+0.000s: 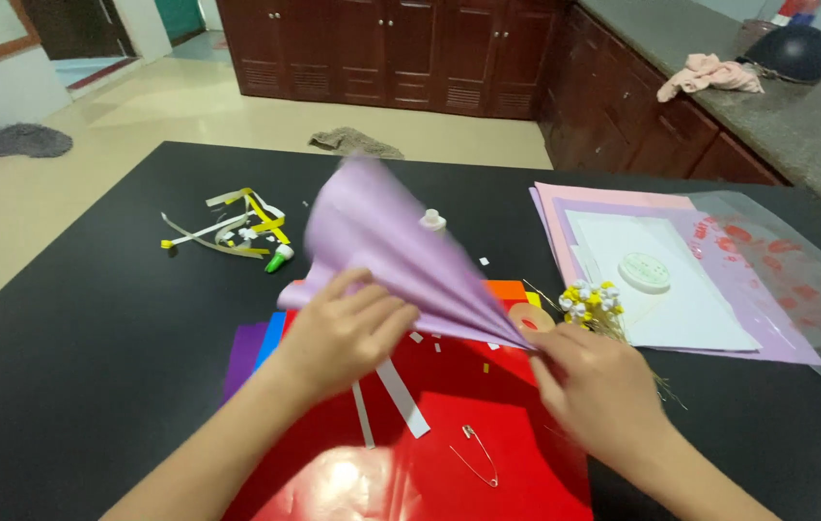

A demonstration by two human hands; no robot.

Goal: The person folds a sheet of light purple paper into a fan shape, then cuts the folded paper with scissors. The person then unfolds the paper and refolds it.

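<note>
the left hand (338, 333) pressed the wide end of a purple paper cone (381, 251), while the right hand (594, 381) pinched its narrow tip, above the red sheet (487, 453). it looked light, thin, easily creased; best held by the gathered tip.

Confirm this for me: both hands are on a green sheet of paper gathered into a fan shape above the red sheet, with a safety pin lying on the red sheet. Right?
Not quite: the head view shows the paper fan is pale purple, not green. The rest holds: the left hand and the right hand are both on it, gathered to a point above the red sheet, with the safety pin lying on that sheet.
</note>
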